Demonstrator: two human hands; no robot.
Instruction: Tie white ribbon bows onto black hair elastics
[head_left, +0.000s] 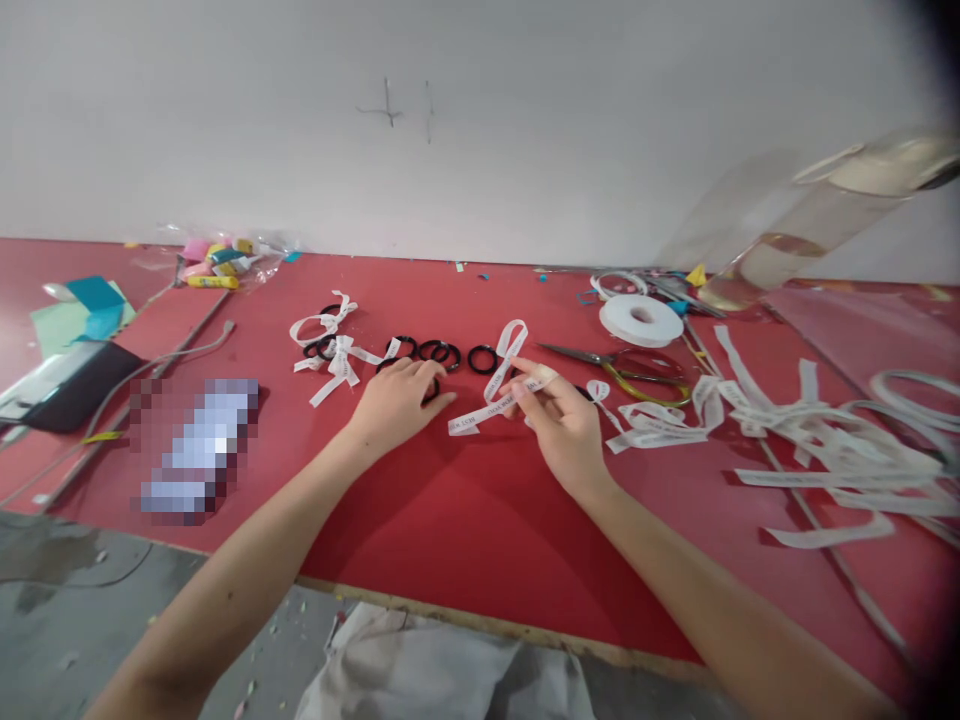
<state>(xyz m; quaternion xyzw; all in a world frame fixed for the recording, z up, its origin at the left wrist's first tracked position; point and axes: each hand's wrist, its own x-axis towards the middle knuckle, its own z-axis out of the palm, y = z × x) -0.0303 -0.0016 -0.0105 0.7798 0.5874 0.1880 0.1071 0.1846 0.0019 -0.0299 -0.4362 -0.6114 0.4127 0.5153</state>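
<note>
"While both forearms reach in, how do the hands sit, taking mid-view as the clock's centre and the wall as twelve?"

"The left hand [401,400] lies at eight, palm down, fingers loosely curled over some black rings [470,360]; its forearm enters between seven and eight. The right hand [559,425] is at four, turned sideways with fingers bent, pinching a printed white ribbon [480,418] between thumb and fingertips. That ribbon is near the centre, one loop rising toward twelve and an end pointing to eight."

"What's hard to make out?"

"Whether the left hand grips a ring, since its fingers cover what lies beneath. The ribbon's lettering is only partly readable, and another black ring is mostly hidden behind the right hand. Between eight and nine, a rectangular object [202,435] is pixelated. The clear bottle [787,245], between two and three, runs into the dark edge at its capped end."

"And the containers?"

"That bottle looks tilted and holds some liquid. Between nine and ten, a clear plastic bag [262,250] has pink, yellow and teal pieces in it."

"Anything else close by?"

"Open scissors [570,353] at three, a white spool [619,318] just beyond them, ribbon bows [341,358] at nine, and loose ribbon strips [847,450] between three and four, all on the red tabletop [450,530]."
</note>
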